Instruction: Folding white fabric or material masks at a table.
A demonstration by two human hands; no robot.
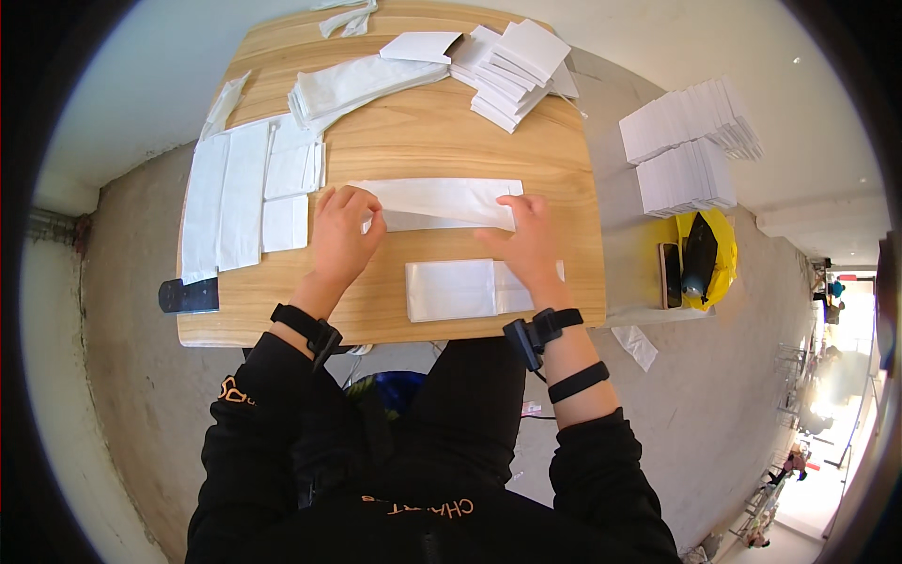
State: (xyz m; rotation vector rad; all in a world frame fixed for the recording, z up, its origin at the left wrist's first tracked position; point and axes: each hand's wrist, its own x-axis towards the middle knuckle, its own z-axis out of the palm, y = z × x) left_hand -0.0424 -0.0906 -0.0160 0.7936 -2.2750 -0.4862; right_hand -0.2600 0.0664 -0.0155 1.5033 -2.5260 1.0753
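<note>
Thumb and fingertips of the left hand (346, 235) pinch the left end of a long white sleeve (437, 197), which lies across the middle of the wooden desk (395, 141). The right hand (528, 242) touches its right end, thumb and forefinger spread apart; whether it grips, I cannot tell. Toward the near edge lies a white packet (451, 289); flat white bags (246, 193) sit leftward, white boxes (528, 58) farther back.

A pouch (437, 199) spans the middle of the desk (489, 150), behind a small pile (451, 289). More pouches (244, 188) lie along the left side; others lie farther back, left of cartons (521, 66). Right of the desk, a bag (726, 268) sits before carton stacks (681, 179).
</note>
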